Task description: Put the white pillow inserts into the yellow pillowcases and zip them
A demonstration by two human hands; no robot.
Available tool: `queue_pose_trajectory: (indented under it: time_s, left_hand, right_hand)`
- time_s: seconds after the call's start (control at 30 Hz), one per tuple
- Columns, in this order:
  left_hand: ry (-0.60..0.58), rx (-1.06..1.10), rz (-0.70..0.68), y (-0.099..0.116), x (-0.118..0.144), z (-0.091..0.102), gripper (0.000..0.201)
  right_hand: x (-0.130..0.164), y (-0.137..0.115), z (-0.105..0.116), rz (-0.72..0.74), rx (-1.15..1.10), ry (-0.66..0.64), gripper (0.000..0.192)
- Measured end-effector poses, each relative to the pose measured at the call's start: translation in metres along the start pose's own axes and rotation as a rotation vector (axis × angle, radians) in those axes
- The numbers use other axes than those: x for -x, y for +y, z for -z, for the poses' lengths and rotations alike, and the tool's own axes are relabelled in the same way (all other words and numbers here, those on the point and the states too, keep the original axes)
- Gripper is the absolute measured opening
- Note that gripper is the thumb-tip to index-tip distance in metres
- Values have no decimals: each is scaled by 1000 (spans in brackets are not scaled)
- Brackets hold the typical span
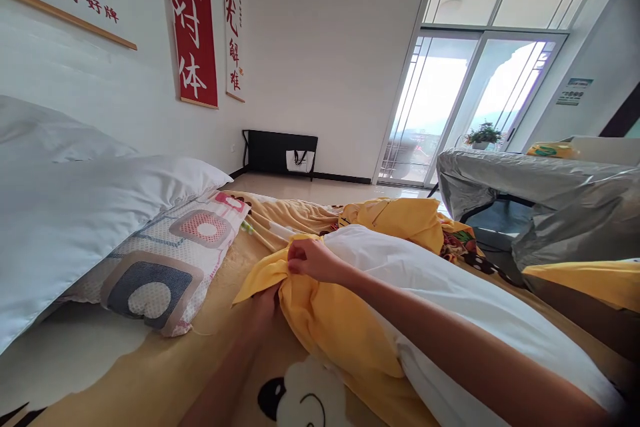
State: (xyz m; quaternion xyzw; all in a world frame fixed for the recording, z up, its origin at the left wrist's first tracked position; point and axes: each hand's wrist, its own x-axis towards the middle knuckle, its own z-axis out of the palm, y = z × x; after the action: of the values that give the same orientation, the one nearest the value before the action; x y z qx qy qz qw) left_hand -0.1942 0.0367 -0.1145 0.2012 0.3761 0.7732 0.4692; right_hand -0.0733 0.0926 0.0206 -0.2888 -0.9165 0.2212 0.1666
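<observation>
A yellow pillowcase [340,320] lies bunched over the near side of a plump white pillow [450,293], much of which is bare. My right hand [313,260] pinches the gathered edge of the yellow cloth, its forearm reaching across the pillow. Just below and to the left, my left hand [269,300] grips the same cloth from underneath; a flap of it covers most of those fingers. Both hands are close together at the pillowcase's far left end. Beneath them is a tan blanket [150,387] with a cartoon sheep face.
At left, white pillows [110,207] rest on a patterned pillow [200,240]. Folded yellow fabric [395,217] lies beyond the white pillow. A table under silvery plastic [550,180] stands at right. By the far wall are a black folded piece [270,150] and a white bag [300,161].
</observation>
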Motion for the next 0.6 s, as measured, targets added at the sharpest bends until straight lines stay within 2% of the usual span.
queue_pose_trajectory:
  time_s: [0.07,0.2,0.33,0.5,0.6]
  left_hand:
    - [-9,41,15,4,3,-3,32]
    - [-23,133,65,11,11,-11,30]
    - [-25,135,85,12,14,-13,29]
    - [-36,147,112,12,12,-12,24]
    - [-59,110,115,9,12,-11,25]
  right_hand:
    - [2,1,-3,-19,137,51,8]
    - [10,7,-14,37,377,-30,18]
    - [18,14,-20,42,383,-20,15]
    - [30,14,-9,96,379,43,15]
    - [33,10,-6,51,325,82,13]
